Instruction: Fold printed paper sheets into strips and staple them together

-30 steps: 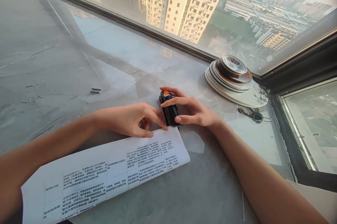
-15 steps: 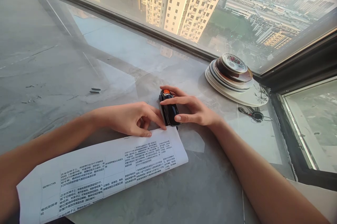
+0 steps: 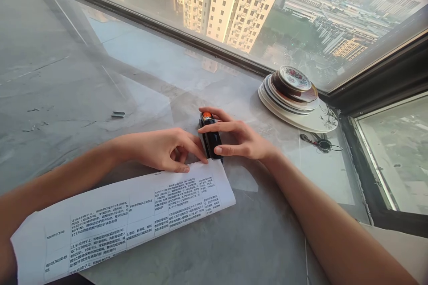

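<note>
A black stapler (image 3: 211, 141) with an orange patch at its far end stands on the grey tabletop. My right hand (image 3: 239, 138) is wrapped over it from the right, thumb on its near side and fingers across the top. The near end of the stapler meets the top right edge of printed paper sheets (image 3: 140, 213). My left hand (image 3: 167, 149) grips that upper edge, thumb on top and index finger stretched close to the stapler. A small dark staple (image 3: 157, 173) shows in the edge left of the thumb. The paper's lower left part rests against my left forearm.
A stack of plates (image 3: 290, 97) stands by the window at the right. In front of it lies a dark key-ring-like item (image 3: 323, 144) with a thin loop. Staple strips (image 3: 118, 114) and small dark bits (image 3: 31, 110) lie on the table (image 3: 133, 97) at left.
The whole view has shifted slightly, so everything sits a little further left. Both hands keep their holds on the paper and the stapler.
</note>
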The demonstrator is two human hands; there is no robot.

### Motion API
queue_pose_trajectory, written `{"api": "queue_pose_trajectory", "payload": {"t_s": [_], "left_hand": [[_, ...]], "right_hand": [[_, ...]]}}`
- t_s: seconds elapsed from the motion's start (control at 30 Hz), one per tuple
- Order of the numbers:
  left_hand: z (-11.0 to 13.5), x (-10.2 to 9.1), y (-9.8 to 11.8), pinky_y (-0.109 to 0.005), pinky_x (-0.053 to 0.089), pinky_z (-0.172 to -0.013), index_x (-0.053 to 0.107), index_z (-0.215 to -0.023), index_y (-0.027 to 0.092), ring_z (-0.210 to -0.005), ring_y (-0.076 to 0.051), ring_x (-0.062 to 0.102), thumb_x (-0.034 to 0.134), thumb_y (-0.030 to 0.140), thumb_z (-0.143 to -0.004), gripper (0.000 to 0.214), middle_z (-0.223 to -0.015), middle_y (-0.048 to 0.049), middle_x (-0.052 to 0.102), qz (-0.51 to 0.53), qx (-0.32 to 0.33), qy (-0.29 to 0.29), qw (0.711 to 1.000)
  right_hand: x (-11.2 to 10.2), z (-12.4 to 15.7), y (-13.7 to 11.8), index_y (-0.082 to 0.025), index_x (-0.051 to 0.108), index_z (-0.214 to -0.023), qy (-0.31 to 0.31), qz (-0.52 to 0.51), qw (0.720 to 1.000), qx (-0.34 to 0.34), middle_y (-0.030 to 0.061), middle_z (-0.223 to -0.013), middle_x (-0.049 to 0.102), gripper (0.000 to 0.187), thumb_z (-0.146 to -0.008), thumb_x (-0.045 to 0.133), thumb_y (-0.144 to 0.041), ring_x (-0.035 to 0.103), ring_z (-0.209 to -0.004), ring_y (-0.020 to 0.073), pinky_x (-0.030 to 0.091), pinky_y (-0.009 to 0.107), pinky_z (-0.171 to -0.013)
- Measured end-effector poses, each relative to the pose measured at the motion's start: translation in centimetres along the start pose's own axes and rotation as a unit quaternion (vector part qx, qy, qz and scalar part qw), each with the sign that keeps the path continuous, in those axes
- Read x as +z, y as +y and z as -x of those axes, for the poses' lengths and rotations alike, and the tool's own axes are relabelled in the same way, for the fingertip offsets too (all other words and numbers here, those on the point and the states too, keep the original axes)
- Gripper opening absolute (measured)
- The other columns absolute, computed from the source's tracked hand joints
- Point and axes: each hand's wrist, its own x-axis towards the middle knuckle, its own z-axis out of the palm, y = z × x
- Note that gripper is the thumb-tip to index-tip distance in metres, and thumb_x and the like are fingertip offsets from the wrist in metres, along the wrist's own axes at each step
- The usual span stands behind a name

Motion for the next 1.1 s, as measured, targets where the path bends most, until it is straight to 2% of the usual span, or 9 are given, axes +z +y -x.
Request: {"api": "queue_pose_trajectory", "payload": {"t_s": [0.53, 0.93, 1.0, 1.1], "left_hand": [[0.02, -0.28, -0.2, -0.021, 0.052, -0.059, 0.076, -0.122, 0.026, -0.07, -0.012, 0.068, 0.073, 0.021, -0.087, 0.035, -0.119, -0.0105, 0.072, 0.013, 0.016, -0.007, 1.0], [0.02, -0.27, -0.24, -0.021, 0.052, -0.06, 0.074, -0.124, 0.027, -0.07, -0.011, 0.067, 0.07, 0.019, -0.089, 0.036, -0.123, -0.01, 0.07, -0.008, 0.001, -0.019, 1.0], [0.0, -0.29, -0.3, -0.021, 0.051, -0.059, 0.074, -0.122, 0.027, -0.069, -0.011, 0.067, 0.071, 0.019, -0.088, 0.036, -0.121, -0.0096, 0.071, -0.003, 0.007, -0.017, 1.0], [0.0, -0.29, -0.38, -0.02, 0.049, -0.056, 0.072, -0.123, 0.025, -0.065, -0.011, 0.066, 0.071, 0.019, -0.087, 0.036, -0.104, -0.0071, 0.074, 0.0, 0.004, -0.017, 1.0]], "right_hand": [[-0.16, -0.06, 0.21, -0.039, 0.07, -0.13, -0.011, -0.032, 0.999, 0.006, -0.0041, -0.166, 0.034, 0.046, -0.086, 0.078, -0.045, 0.032, -0.152, 0.0305, 0.024, 0.05, -0.127], [-0.09, -0.01, 0.17, -0.039, 0.071, -0.129, -0.004, -0.031, 0.999, 0.009, -0.004, -0.165, 0.034, 0.045, -0.084, 0.079, -0.044, 0.031, -0.152, 0.0316, 0.023, 0.051, -0.128], [-0.08, -0.02, 0.12, -0.039, 0.071, -0.127, -0.005, -0.026, 1.0, 0.009, -0.004, -0.165, 0.034, 0.045, -0.083, 0.08, -0.044, 0.032, -0.152, 0.032, 0.022, 0.052, -0.128], [-0.12, -0.05, 0.03, -0.038, 0.073, -0.125, -0.008, -0.018, 1.0, 0.008, -0.0034, -0.165, 0.033, 0.044, -0.082, 0.081, -0.044, 0.033, -0.151, 0.0325, 0.022, 0.052, -0.128]]}}
